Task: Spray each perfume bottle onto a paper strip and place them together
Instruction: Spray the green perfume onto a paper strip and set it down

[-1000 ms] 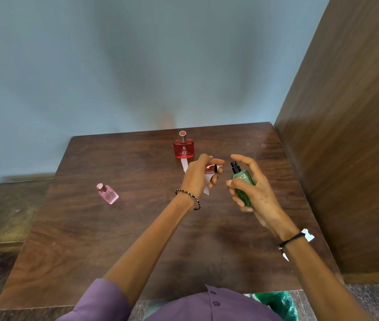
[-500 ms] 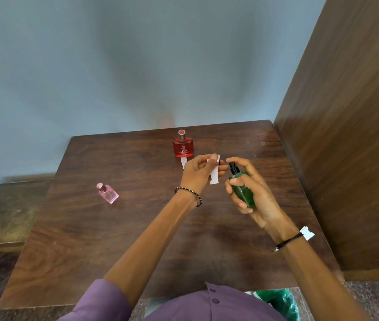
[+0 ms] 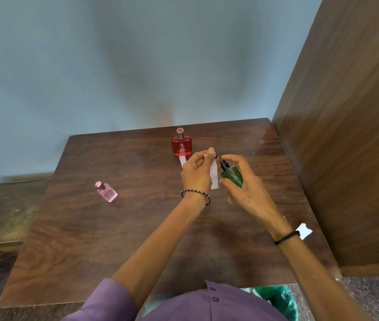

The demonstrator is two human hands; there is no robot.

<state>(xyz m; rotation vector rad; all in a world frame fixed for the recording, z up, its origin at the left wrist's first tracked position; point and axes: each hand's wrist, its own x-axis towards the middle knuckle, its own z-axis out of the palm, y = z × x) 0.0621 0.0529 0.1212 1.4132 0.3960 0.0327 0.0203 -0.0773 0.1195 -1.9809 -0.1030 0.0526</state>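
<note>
My right hand [image 3: 241, 181] grips a small green perfume bottle [image 3: 231, 176], forefinger resting over its black nozzle. My left hand [image 3: 196, 172] pinches a white paper strip [image 3: 214, 177] that hangs down just left of the nozzle; a small red cap shows between its fingertips. A red perfume bottle [image 3: 181, 144] stands upright at the back of the table, with another white strip [image 3: 182, 160] lying at its base. A pink perfume bottle [image 3: 106, 192] stands alone at the left.
The dark wooden table [image 3: 114, 239] meets a blue-grey wall behind and a wooden panel [image 3: 346, 135] on the right. More white paper [image 3: 305, 230] lies near the right edge. A green bin bag [image 3: 278, 300] sits below the front edge, a low bench [image 3: 5, 218] at left.
My left hand has lifted the strip so it hangs straight beside the nozzle. My right hand has brought the green bottle closer to it, forefinger over the sprayer.
</note>
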